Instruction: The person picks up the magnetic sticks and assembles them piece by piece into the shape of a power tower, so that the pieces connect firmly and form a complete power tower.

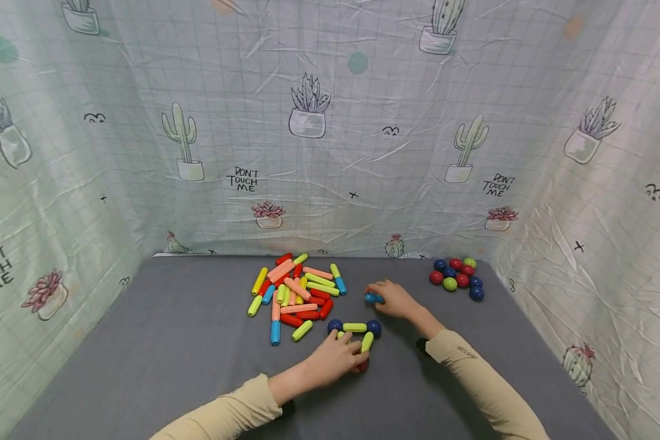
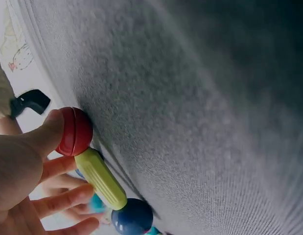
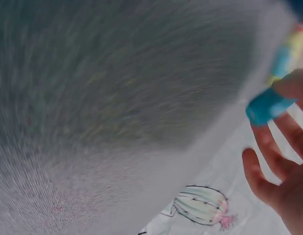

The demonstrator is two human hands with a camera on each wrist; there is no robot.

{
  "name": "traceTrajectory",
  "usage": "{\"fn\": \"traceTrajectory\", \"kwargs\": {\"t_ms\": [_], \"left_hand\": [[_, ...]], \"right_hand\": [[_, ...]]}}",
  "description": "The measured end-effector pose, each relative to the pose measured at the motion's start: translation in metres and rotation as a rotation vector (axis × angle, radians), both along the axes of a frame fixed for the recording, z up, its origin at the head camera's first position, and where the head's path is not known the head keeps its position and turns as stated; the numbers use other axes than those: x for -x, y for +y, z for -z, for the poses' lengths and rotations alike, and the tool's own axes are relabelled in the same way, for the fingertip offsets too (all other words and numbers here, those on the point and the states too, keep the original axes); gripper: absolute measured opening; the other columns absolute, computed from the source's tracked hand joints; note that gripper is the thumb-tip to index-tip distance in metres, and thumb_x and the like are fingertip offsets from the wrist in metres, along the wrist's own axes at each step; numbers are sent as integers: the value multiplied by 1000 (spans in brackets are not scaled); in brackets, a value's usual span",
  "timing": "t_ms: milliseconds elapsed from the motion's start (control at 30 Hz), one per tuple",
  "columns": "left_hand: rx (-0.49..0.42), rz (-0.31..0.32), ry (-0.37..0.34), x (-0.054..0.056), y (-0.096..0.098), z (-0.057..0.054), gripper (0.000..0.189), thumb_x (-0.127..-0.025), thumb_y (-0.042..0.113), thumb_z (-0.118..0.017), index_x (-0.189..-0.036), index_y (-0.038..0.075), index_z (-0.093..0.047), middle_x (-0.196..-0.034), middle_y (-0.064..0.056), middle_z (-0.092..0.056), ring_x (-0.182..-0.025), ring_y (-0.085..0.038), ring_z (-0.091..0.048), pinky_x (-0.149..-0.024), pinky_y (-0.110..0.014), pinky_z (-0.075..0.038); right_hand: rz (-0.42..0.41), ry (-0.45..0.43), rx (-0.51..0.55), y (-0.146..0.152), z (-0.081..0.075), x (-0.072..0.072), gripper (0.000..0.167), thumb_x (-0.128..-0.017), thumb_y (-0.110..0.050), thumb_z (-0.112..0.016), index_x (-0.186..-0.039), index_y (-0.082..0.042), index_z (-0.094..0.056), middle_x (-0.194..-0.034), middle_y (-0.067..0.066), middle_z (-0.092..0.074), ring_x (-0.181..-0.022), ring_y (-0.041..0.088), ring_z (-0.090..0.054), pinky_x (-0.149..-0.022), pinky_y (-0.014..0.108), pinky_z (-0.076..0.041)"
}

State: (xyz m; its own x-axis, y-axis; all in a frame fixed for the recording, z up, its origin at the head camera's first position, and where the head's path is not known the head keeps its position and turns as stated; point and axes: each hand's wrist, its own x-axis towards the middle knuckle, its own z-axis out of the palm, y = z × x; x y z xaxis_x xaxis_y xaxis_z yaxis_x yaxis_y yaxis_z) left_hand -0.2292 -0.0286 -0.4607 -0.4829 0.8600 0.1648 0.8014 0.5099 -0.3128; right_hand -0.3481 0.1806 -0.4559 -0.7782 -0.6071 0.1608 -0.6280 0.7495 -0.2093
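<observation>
Assembly seems underway: left hand (image 1: 332, 359) is gripping a red ball (image 2: 77, 131), right hand (image 1: 396, 299) pinching a blue rod (image 1: 372, 298), likely needing alignment next.

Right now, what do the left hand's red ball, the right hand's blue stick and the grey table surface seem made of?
Red ball: probably plastic, softly shiny, with a neat groove. Blue stick: likely plastic, smooth sheen, though blurred. Grey table surface: apparently matte fabric, since a fine weave shows.
</observation>
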Motion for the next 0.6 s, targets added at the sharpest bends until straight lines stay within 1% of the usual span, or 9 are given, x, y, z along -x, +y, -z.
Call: {"fn": "traceTrajectory", "kwargs": {"t_ms": [67, 133, 167, 233, 333, 400, 533, 600], "left_hand": [[-8, -5, 9, 2, 0, 2, 35, -85, 42, -52, -117, 30, -56, -99, 8, -58, -90, -14, -52, -72, -30, -44], [-16, -13, 23, 3, -1, 3, 35, -85, 41, -51, -117, 30, -56, -99, 7, -58, -89, -15, -52, -72, -30, -44], [-18, -16, 25, 4, -1, 4, 35, -85, 41, -51, -118, 29, -56, -99, 7, -58, -90, -15, -52, -72, -30, -44], [-17, -21, 31, 4, -2, 5, 36, -86, 41, -51, -119, 29, -55, -100, 6, -58, -90, -16, -52, -72, -30, -44], [-15, -27, 32, 5, -2, 6, 37, -86, 41, -51, -121, 29, -54, -101, 6, -58, -91, -16, -52, -73, -31, -44], [-16, -25, 40, 6, -3, 7, 38, -86, 42, -51, -121, 29, -54, -102, 5, -58, -92, -16, -52, -74, -31, -45], [-40, -19, 65, 6, -6, 6, 40, -84, 44, -54, -121, 29, -53, -101, 5, -58, -90, -15, -52, -72, -29, -45], [-59, -17, 69, 7, -9, 6, 39, -84, 44, -54, -120, 29, -53, -101, 5, -58, -89, -15, -51, -71, -27, -44]], "right_hand": [[-33, -78, 119, 3, -5, -5, 24, -81, -7, -61, -104, -8, -56, -95, 5, -61, -86, 21, -57, -71, 40, -48], [-64, -128, 211, 7, -9, -12, 21, -82, -9, -60, -102, -8, -53, -92, 4, -59, -82, 18, -58, -70, 38, -50], [-73, -143, 251, 8, -11, -16, 20, -83, -10, -60, -100, -8, -51, -91, 3, -59, -82, 17, -59, -70, 38, -50], [-77, -141, 300, 11, -15, -25, 19, -83, -13, -61, -97, -11, -48, -88, 2, -58, -80, 16, -59, -70, 39, -50], [-77, -121, 339, 12, -14, -34, 22, -82, -19, -64, -93, -14, -46, -84, -2, -56, -78, 14, -59, -70, 39, -49], [-86, -114, 343, 13, -13, -39, 23, -82, -22, -64, -93, -13, -46, -83, -3, -55, -78, 13, -59, -71, 38, -49], [-98, -108, 335, 13, -8, -44, 24, -82, -25, -64, -94, -13, -46, -83, -4, -55, -78, 10, -59, -70, 36, -49], [-97, -112, 351, 14, -6, -45, 24, -82, -24, -64, -94, -13, -46, -84, -3, -56, -77, 11, -59, -70, 36, -49]]}}
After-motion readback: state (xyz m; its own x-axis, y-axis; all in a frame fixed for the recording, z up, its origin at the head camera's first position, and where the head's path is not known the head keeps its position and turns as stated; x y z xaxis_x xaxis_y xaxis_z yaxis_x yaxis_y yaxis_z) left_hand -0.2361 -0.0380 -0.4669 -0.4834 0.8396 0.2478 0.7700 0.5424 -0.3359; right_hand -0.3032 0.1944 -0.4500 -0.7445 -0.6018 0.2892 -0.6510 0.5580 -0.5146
